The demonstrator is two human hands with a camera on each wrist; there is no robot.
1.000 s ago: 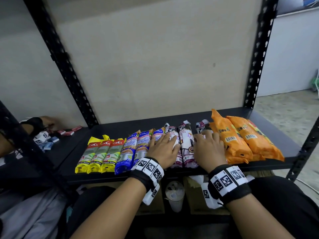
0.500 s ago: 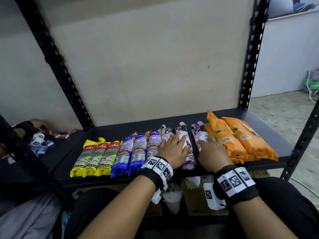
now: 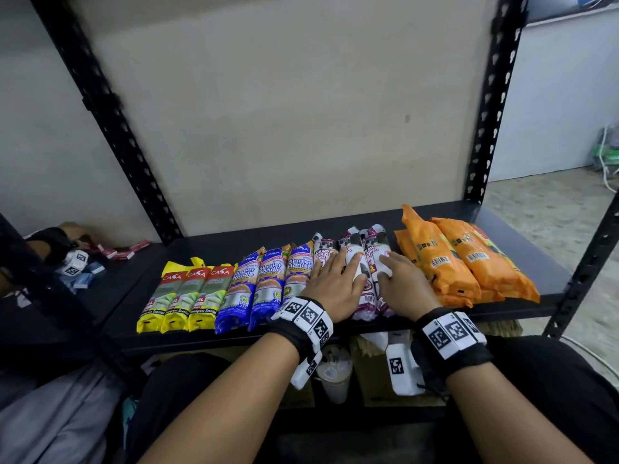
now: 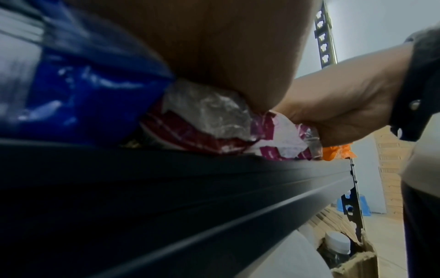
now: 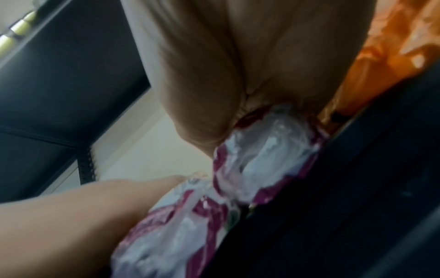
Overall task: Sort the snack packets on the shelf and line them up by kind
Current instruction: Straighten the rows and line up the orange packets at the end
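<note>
Three maroon-and-white plastic packets (image 3: 363,272), newly closed up beside blue row under flat left hand (image 3: 330,289) and right hand (image 3: 403,289); sorting near-complete.

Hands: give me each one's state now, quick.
Left hand: open, fingers flat on the white-and-maroon packets.
Right hand: open, fingers flat on the same packets.

Bare shelf (image 3: 268,239) behind packet row (image 3: 254,289)

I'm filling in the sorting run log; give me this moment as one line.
stage: aligning | left hand: flat on white-and-maroon plastic packets | right hand: flat on same group | black metal shelf: four colour groups in a row
</note>
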